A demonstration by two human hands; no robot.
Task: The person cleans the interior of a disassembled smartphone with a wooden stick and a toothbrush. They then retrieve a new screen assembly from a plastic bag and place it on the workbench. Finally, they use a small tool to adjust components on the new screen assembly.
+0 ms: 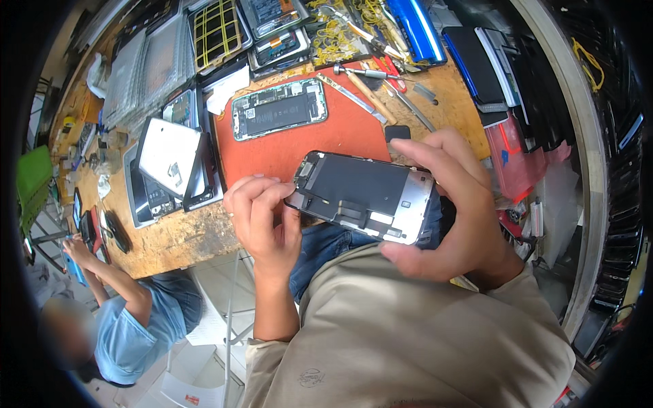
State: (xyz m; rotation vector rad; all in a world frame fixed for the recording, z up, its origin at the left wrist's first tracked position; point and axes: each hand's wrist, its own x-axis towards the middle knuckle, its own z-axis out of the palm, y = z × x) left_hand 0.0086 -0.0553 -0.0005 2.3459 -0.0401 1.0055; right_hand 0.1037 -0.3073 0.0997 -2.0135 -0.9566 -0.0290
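Observation:
A phone screen assembly (357, 183), its dark metal-backed side up, is held over my lap near the bench edge. My left hand (262, 214) pinches its left end by the corner. Around its right end curls my right hand (452, 204), thumb on the near edge and fingers on the far edge. Beyond them, an opened phone body (280, 109) lies on an orange-red mat (252, 155), with its black battery and boards showing. Just past my right fingertips rests a small black square piece (397, 132).
Screwdrivers, tweezers and a wooden-handled tool (372, 97) lie at the mat's far right. Stacked tablets and a white panel (170, 158) sit on the left. Yellow bands (333, 34) and a blue glossy panel (416, 30) are at the back. Another person (146, 319) sits at the left.

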